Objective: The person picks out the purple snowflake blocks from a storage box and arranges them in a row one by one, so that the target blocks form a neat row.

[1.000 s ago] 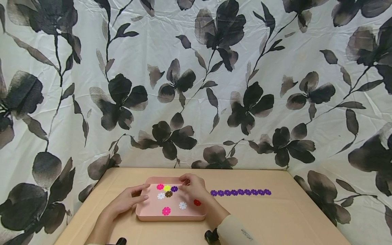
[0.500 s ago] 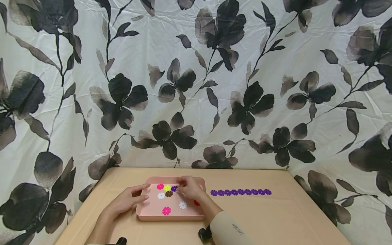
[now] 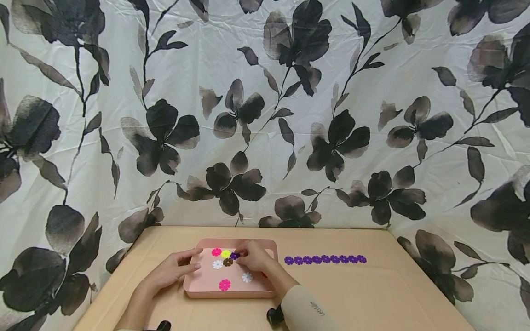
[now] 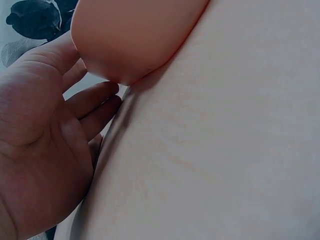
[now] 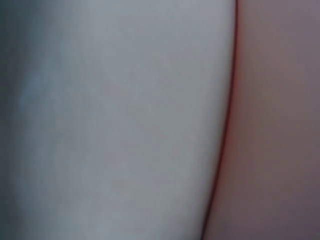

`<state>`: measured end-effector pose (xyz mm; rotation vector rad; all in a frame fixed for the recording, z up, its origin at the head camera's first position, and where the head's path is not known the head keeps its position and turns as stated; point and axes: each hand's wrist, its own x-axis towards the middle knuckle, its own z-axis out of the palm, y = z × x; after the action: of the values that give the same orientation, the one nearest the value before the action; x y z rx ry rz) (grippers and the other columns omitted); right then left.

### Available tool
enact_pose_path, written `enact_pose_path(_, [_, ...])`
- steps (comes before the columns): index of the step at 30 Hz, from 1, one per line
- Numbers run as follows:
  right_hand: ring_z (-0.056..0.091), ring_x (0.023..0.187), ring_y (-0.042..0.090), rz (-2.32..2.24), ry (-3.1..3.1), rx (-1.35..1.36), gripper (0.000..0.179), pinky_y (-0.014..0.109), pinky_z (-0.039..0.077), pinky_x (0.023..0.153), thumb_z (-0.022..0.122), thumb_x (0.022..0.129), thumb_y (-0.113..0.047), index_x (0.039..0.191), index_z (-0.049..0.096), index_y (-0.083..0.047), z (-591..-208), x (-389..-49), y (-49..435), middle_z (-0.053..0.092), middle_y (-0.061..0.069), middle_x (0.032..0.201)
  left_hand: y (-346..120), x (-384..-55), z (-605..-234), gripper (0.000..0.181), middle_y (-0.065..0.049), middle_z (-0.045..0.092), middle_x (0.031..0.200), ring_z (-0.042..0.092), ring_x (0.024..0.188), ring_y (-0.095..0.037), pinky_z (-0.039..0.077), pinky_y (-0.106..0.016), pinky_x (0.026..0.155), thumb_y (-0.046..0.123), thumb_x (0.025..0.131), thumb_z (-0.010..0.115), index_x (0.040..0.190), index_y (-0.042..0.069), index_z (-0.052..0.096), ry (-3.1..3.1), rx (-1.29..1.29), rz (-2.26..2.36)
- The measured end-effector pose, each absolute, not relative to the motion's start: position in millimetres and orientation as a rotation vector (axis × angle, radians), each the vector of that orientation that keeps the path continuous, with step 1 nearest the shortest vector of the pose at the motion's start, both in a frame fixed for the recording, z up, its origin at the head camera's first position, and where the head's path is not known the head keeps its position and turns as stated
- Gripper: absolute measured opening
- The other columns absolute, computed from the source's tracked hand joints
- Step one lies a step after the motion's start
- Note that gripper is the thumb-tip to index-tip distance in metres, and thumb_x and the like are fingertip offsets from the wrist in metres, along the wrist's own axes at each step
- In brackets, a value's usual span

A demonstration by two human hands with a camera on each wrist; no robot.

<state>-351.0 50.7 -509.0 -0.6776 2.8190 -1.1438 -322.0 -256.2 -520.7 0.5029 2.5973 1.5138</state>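
A pink tray (image 3: pixel 207 294) lies on the table with several small flower-shaped pieces in it. At its left rim, my left hand (image 3: pixel 167 271) touches the edge with relaxed fingers; the left wrist view shows the thumb and fingertips along the tray wall (image 4: pixel 130 45). Over the tray's back middle, my right hand (image 3: pixel 254 258) pinches the edge of a purple flower piece (image 3: pixel 234 255) between thumb and forefinger. Close by lie a yellow flower piece (image 3: pixel 225 253), a brown one and a pink one. The right wrist view is blurred and shows no fingers.
A row of purple flower pieces (image 3: pixel 325 259) runs across the table (image 3: pixel 372 294) right of the tray. White flower pieces (image 3: pixel 247 277) and a second pink flower piece (image 3: pixel 225 285) lie in the tray. A floral cloth (image 3: pixel 281 138) hangs behind.
My right hand has moved left and slightly down to the purple flower piece in the tray, its forearm now covering most of the red piece. The left hand has stayed in place.
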Motion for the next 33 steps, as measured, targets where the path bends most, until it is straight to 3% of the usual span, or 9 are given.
enact_pose_path(12, [0.052, 0.078, 0.008, -1.121, 2.872, -0.672, 0.014, 0.019, 0.046, 0.066, 0.077, 0.092, -0.006, 0.105, 0.081, -0.007, -512.5, -350.9, 42.4, 0.065, 0.002, 0.094, -254.7, -321.8, -520.8, 0.058, -0.023, 0.046, 0.159, 0.037, 0.151, -0.046, 0.028, -0.064, 0.123, 0.032, 0.097, 0.075, 0.148, 0.011, 0.059, 2.596, 0.488, 1.514])
enact_pose_path(22, [0.055, 0.077, 0.009, -1.147, 2.875, -0.652, 0.011, 0.021, 0.051, 0.069, 0.077, 0.091, -0.001, 0.100, 0.081, -0.007, -510.0, -348.9, 40.3, 0.073, 0.004, 0.092, -254.1, -321.5, -520.8, 0.058, -0.023, 0.047, 0.159, 0.038, 0.151, -0.045, 0.029, -0.063, 0.123, 0.031, 0.096, 0.075, 0.148, 0.012, 0.059, 2.591, 0.481, 1.518])
enact_pose_path(33, [0.055, 0.075, 0.009, -1.195, 2.822, -0.617, 0.013, 0.019, 0.050, 0.065, 0.075, 0.089, 0.003, 0.095, 0.078, -0.008, -507.1, -347.1, 40.8, 0.069, 0.000, 0.085, -255.1, -321.8, -522.0, 0.057, -0.023, 0.046, 0.160, 0.036, 0.152, -0.045, 0.027, -0.064, 0.124, 0.031, 0.097, 0.074, 0.149, 0.012, 0.059, 2.582, 0.491, 1.532])
